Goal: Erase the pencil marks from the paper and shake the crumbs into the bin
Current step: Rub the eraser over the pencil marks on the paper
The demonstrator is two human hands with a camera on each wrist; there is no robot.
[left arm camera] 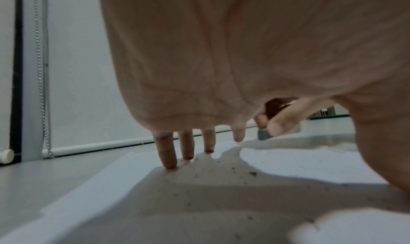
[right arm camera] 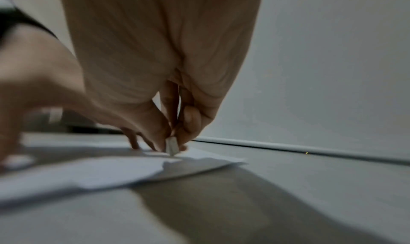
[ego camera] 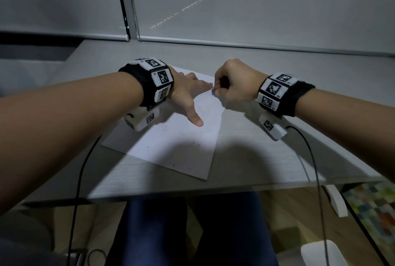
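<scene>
A white sheet of paper [ego camera: 183,143] lies askew on the grey desk [ego camera: 267,154], dotted with dark eraser crumbs [left arm camera: 252,173]. My left hand [ego camera: 188,96] lies flat on the sheet's far part, fingers [left arm camera: 168,153] spread and straight, thumb pointing toward me. My right hand [ego camera: 233,84] pinches a small white eraser [right arm camera: 172,147] between thumb and fingers, its tip on the paper near the far right edge, just beside my left fingertips. Faint pencil marks show near the thumb in the head view.
A roller blind [ego camera: 256,4] with a bead chain [left arm camera: 42,90] hangs behind the desk. Black cables [ego camera: 316,169] run from both wrist units over the desk's front edge. A white bin [ego camera: 320,253] stands on the floor at lower right, by a colourful mat.
</scene>
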